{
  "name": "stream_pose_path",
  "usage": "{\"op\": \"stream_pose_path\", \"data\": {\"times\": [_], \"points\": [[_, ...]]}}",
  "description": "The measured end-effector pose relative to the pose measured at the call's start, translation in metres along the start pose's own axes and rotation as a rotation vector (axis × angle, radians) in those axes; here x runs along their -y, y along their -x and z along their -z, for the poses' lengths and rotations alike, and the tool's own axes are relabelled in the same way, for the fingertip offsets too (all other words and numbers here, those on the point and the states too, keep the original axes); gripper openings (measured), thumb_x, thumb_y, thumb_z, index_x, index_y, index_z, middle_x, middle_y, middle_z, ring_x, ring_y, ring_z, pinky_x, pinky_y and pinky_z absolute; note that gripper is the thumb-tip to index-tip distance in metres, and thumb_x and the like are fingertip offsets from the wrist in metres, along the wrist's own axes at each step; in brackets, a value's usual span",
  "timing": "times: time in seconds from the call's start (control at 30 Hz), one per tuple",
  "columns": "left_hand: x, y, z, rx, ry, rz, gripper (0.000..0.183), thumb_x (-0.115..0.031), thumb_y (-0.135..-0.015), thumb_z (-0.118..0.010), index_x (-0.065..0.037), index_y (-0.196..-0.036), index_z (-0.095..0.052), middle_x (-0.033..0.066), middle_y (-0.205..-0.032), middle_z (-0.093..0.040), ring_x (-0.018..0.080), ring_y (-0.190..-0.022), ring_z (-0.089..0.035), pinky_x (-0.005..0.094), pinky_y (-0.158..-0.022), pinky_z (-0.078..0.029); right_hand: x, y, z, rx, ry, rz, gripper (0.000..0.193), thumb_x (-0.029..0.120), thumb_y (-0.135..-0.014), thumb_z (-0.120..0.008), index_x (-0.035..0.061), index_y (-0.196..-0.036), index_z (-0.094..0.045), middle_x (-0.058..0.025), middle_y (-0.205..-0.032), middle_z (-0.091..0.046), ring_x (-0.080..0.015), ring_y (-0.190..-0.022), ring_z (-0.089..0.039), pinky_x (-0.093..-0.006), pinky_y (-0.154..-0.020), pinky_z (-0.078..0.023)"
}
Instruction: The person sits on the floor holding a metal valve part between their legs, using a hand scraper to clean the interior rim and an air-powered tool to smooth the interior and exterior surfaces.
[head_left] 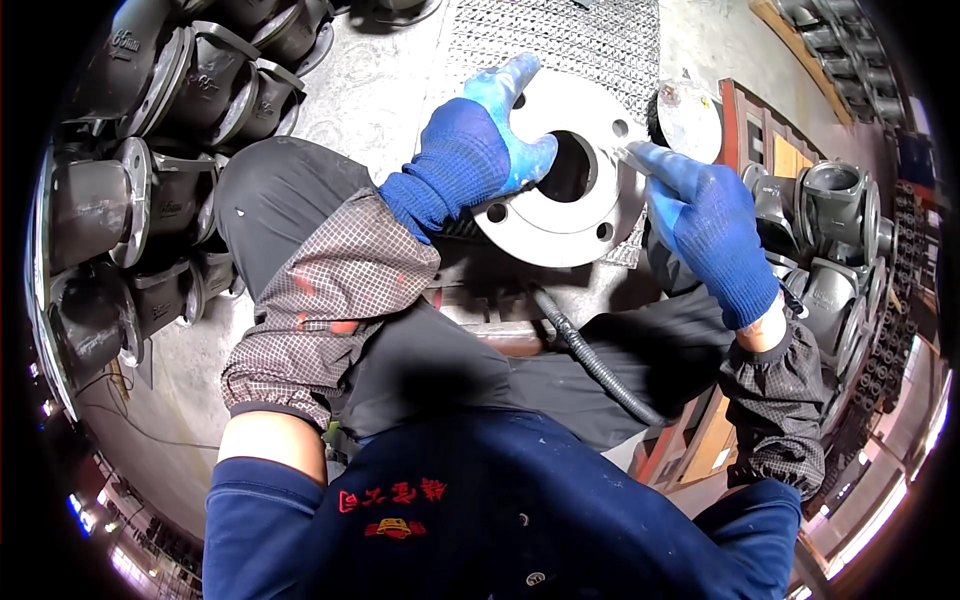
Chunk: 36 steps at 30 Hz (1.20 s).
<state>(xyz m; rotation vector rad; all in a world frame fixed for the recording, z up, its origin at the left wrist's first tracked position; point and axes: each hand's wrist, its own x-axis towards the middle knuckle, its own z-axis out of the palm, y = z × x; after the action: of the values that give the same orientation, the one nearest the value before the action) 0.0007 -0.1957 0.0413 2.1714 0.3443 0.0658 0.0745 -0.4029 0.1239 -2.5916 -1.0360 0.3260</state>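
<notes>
A round, pale grey flanged metal casting (545, 225) sits between my knees, its bolt-holed face turned up around a dark central bore. My left hand (480, 140), in a blue knit glove with a whitened palm, grips its left side. The thumb lies at the bore and the fingers reach along the far rim. At the casting's right edge is my right hand (712, 225), gloved the same way. Its fingers are pressed together and point at the flange face. Whatever they pinch, if anything, is too small to make out.
Dark flanged castings (100, 205) are stacked on the left, and more castings (835, 210) stand on the right. Beyond the work lies a textured metal mat (560, 35). A white-smeared round lid or disc (690, 120) is near my right hand. A ribbed hose (595, 365) crosses my leg.
</notes>
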Motion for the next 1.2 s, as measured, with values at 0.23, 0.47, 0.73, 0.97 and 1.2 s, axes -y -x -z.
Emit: {"op": "stream_pose_path", "data": {"times": [0.23,0.47,0.73,0.97,1.2], "points": [[0.01,-0.002,-0.005,-0.041,0.062,-0.059,0.078,-0.029,-0.07,-0.069,-0.004,-0.137,-0.039,0.0209,-0.127,-0.05,0.031,-0.112,-0.056,0.0354,-0.096,-0.045,0.017,-0.021,-0.006,0.027,0.013,0.07,0.025,0.008,-0.082,-0.057,0.0072,-0.104,-0.068,-0.016,-0.085,-0.069,-0.0259,-0.069,-0.068,-0.0323,-0.07,-0.055],[0.004,-0.009,0.005,0.082,0.133,-0.134,0.078,-0.026,-0.07,-0.07,0.003,-0.135,-0.039,0.0228,-0.125,-0.054,0.0272,-0.115,-0.055,0.0336,-0.099,-0.042,-0.018,-0.033,0.002,0.037,-0.153,0.183,0.029,0.007,-0.083,-0.056,0.0057,-0.11,-0.066,-0.0152,-0.091,-0.07,-0.0176,-0.072,-0.069,-0.0282,-0.067,-0.055],[0.005,-0.014,0.006,0.145,0.124,-0.127,0.078,-0.022,-0.07,-0.072,0.0,-0.137,-0.039,0.0208,-0.127,-0.052,0.0264,-0.116,-0.054,0.0327,-0.1,-0.042,-0.013,-0.053,0.005,0.105,0.024,0.184,0.028,0.016,-0.081,-0.059,0.0129,-0.107,-0.068,-0.0109,-0.086,-0.07,-0.0221,-0.07,-0.068,-0.0318,-0.069,-0.055],[0.003,-0.012,0.007,0.15,0.122,-0.103,0.078,-0.02,-0.07,-0.072,0.001,-0.137,-0.038,0.0204,-0.127,-0.052,0.0258,-0.115,-0.054,0.0331,-0.1,-0.041,-0.012,-0.087,0.01,0.293,0.02,0.219,0.03,0.017,-0.076,-0.056,0.014,-0.104,-0.069,-0.0101,-0.085,-0.07,-0.0226,-0.072,-0.068,-0.0341,-0.072,-0.055],[0.01,-0.013,0.001,0.134,0.196,-0.132,0.076,-0.021,-0.07,-0.072,0.002,-0.135,-0.04,0.0211,-0.125,-0.054,0.0256,-0.115,-0.054,0.0328,-0.099,-0.042,-0.007,-0.096,0.008,0.313,0.08,0.325,0.034,0.01,-0.072,-0.051,0.0071,-0.099,-0.07,-0.0126,-0.086,-0.07,-0.024,-0.074,-0.068,-0.0354,-0.075,-0.055]]}}
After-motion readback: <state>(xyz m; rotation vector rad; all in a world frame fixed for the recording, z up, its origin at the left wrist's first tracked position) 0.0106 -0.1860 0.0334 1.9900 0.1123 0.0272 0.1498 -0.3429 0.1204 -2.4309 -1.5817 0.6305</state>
